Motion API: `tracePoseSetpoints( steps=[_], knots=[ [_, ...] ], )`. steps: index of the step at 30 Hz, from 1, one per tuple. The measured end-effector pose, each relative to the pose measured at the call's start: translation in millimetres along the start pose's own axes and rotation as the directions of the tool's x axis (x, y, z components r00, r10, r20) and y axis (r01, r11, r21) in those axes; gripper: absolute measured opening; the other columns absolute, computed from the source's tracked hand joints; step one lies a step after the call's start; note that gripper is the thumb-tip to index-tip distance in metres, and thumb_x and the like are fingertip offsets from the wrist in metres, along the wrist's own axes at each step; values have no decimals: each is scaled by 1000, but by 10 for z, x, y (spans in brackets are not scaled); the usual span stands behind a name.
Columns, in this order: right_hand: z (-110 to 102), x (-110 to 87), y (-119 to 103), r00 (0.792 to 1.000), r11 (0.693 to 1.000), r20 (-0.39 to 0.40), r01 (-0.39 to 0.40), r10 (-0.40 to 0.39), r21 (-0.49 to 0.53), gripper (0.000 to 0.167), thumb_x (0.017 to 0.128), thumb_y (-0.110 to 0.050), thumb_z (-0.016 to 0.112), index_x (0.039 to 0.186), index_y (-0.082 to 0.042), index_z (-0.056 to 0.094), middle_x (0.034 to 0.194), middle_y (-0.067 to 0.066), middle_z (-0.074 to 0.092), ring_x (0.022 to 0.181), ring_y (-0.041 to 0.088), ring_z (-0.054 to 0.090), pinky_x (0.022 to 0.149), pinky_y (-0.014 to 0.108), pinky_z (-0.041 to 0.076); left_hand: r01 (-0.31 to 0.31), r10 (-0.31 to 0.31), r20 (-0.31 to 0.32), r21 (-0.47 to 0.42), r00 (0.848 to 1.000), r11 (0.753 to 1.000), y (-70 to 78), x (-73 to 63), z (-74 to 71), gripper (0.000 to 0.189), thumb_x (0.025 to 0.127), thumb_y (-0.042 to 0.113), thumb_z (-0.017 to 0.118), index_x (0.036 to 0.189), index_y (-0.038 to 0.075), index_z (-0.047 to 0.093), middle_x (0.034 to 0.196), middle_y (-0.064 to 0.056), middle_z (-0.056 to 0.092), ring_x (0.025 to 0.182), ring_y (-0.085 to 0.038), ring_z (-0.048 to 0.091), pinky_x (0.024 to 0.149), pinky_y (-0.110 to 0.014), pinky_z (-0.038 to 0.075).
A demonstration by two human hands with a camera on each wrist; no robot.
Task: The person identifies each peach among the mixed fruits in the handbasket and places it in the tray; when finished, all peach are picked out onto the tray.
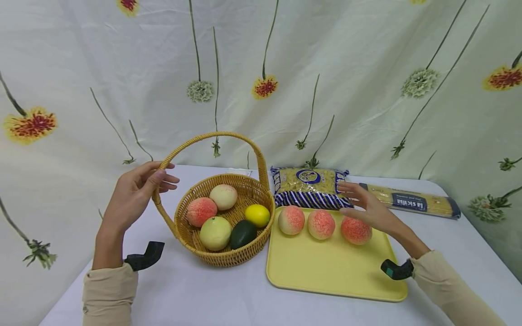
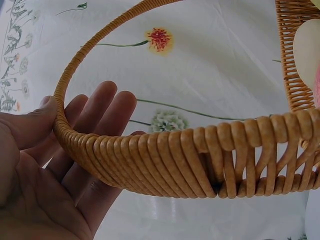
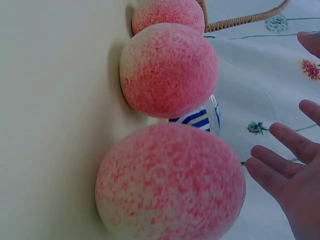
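Note:
My left hand [image 1: 132,194] holds the arched handle [image 2: 95,155] of a wicker basket [image 1: 232,259], thumb on one side and fingers on the other. Inside the basket lie a red peach [image 1: 201,212], a pale peach [image 1: 224,197], a light green round fruit [image 1: 215,233], a lemon [image 1: 257,215] and an avocado [image 1: 243,234]. Above the back right of a yellow tray [image 1: 326,271], my right hand [image 1: 369,208] hovers with spread fingers, holding nothing. Three pink peaches line the tray's back: a left one [image 1: 291,220], a middle one [image 1: 321,224] and a right one [image 3: 170,185] nearest this hand.
Behind the tray lies a bag of pasta [image 1: 307,183] with blue stripes. A long pack of spaghetti [image 1: 420,203] rests to its right. A flowered cloth [image 1: 346,90] hangs behind the white table [image 1: 195,294].

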State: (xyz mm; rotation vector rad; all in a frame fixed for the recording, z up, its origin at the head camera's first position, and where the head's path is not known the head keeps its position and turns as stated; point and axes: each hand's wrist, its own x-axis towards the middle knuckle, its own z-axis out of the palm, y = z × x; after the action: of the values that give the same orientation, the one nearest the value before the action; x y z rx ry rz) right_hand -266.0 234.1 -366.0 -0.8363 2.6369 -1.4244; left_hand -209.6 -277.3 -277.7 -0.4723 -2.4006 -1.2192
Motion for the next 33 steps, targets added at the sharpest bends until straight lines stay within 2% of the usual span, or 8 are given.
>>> tracePoseSetpoints(
  steps=[7, 14, 21, 29, 33],
  knots=[
    [160, 119, -153, 998, 999, 46, 48, -48, -1, 66, 90, -16, 66, 147, -7, 32, 149, 19, 34, 134, 44, 34, 105, 65, 31, 8, -8, -3, 10, 1000, 1000, 4, 1, 5, 30, 101, 17, 49, 124, 1, 57, 94, 10, 70, 82, -4, 68, 69, -17, 55],
    [292, 229, -341, 993, 997, 98, 75, -72, -30, 65, 90, -25, 67, 147, -22, 34, 151, 6, 34, 137, 37, 35, 106, 63, 31, 3, -3, -4, 14, 1000, 1000, 3, 0, 0, 29, 101, 16, 49, 125, 1, 57, 94, 11, 70, 82, -4, 68, 69, -17, 55],
    [437, 370, -507, 984, 995, 150, 99, -95, -23, 67, 90, -22, 68, 147, -23, 34, 152, 5, 31, 138, 36, 34, 106, 61, 34, 6, -6, -3, 14, 1000, 1000, 5, 2, 5, 30, 101, 17, 49, 125, 1, 57, 94, 11, 70, 82, -4, 68, 70, -16, 55],
    [531, 554, -687, 974, 981, 175, 163, -143, -108, 69, 89, -23, 69, 149, -23, 33, 153, 5, 31, 137, 31, 37, 107, 55, 36, 6, -6, -1, 11, 1000, 1000, 4, 4, 9, 29, 101, 17, 49, 124, 1, 57, 94, 10, 70, 82, -4, 68, 70, -16, 55],
    [559, 638, -765, 969, 980, 196, 172, -150, -102, 70, 89, -27, 69, 149, -25, 33, 153, 2, 30, 137, 29, 36, 108, 52, 36, 3, -3, 1, 13, 1000, 1000, 8, 2, 7, 30, 101, 17, 49, 125, 1, 57, 94, 11, 70, 82, -3, 68, 70, -16, 55]
  ],
)
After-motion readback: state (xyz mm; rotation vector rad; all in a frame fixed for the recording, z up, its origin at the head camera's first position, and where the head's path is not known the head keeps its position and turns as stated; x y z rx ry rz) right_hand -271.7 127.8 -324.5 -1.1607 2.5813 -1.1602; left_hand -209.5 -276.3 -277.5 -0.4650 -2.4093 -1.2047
